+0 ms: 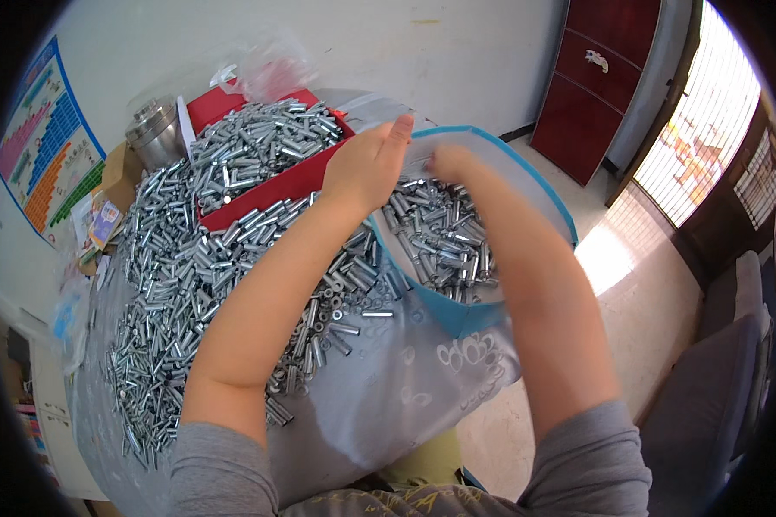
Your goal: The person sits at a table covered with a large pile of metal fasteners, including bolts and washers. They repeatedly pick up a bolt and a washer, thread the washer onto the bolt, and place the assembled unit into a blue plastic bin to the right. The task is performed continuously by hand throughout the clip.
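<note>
Left hand: the left hand (366, 164) is raised over the near rim of the white sack, fingers straight and together, palm turned toward the right; it grips nothing that shows.
Right hand: the right hand (451, 160) is curled over the far side of the sack's opening; it seems pinched on the sack's edge or a small piece, but the view is too blurred there, so I cannot tell what it grasps, if anything.
White sack: a white woven sack with a blue rim (457, 314) hangs open at the table's right edge, between the two forearms, partly filled with short shiny silver metal sleeves (440, 237).
Loose pile: a broad heap of the same silver metal sleeves and nuts (168, 284) lies on the grey patterned tablecloth (388, 388), to the left of and under the left forearm.
Red box: a red cardboard box (276, 185) heaped with more sleeves sits behind the pile, just beside the left hand.
Metal tin: a round silver lidded tin (153, 129) stands at the far left of the table.
Wall: a colourful chart (47, 142) hangs at left.
</note>
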{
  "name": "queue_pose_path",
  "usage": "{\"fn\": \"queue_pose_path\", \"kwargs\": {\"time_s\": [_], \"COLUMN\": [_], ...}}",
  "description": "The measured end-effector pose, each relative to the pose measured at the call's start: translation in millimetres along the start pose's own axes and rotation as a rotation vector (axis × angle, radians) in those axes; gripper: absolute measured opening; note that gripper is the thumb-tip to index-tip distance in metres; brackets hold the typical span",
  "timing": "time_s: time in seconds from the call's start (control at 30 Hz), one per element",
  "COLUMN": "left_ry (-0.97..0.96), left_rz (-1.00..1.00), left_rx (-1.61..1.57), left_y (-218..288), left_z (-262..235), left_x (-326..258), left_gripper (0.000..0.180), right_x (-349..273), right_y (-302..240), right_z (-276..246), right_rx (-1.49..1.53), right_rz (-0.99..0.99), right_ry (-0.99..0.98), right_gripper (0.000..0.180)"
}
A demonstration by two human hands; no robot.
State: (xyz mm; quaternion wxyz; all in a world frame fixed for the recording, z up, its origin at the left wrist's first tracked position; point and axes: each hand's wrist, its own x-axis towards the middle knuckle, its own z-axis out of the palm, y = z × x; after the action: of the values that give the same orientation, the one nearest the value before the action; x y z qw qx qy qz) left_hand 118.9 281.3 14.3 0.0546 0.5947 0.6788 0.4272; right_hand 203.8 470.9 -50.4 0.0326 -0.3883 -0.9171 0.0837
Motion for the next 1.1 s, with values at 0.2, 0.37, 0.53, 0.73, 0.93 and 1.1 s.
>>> {"fn": "queue_pose_path", "kwargs": {"time_s": [0.2,0.37,0.53,0.73,0.93,1.1], "left_ry": [0.275,0.375,0.51,0.605,0.481,0.469], "left_rz": [0.013,-0.116,-0.28,-0.216,-0.167,-0.173], "left_rx": [-0.161,-0.373,0.119,0.216,0.259,0.402], "left_y": [-19.2,-4.5,-17.1,-52.9,-64.6,-80.8], "left_z": [-46.2,-102.0,-158.6,-200.7,-206.7,-203.7], "left_x": [-34.7,-84.2,-140.9,-183.7,-189.7,-186.8], "left_gripper": [0.07,0.075,0.077,0.085,0.085,0.085], "right_x": [-42.1,-119.5,-142.9,-157.0,-152.6,-140.0], "right_y": [-60.2,-197.6,-304.4,-359.8,-344.2,-337.4], "right_z": [-48.6,-55.5,-20.0,-4.5,-14.7,-4.3], "right_rx": [0.898,1.328,1.613,1.555,1.402,1.268], "right_rz": [-0.151,-0.392,-0.578,-0.643,-0.551,-0.525], "right_ry": [0.195,0.005,0.042,-0.081,-0.357,-0.381], "right_gripper": [0.031,0.026,0.021,0.021,0.02,0.026]}}
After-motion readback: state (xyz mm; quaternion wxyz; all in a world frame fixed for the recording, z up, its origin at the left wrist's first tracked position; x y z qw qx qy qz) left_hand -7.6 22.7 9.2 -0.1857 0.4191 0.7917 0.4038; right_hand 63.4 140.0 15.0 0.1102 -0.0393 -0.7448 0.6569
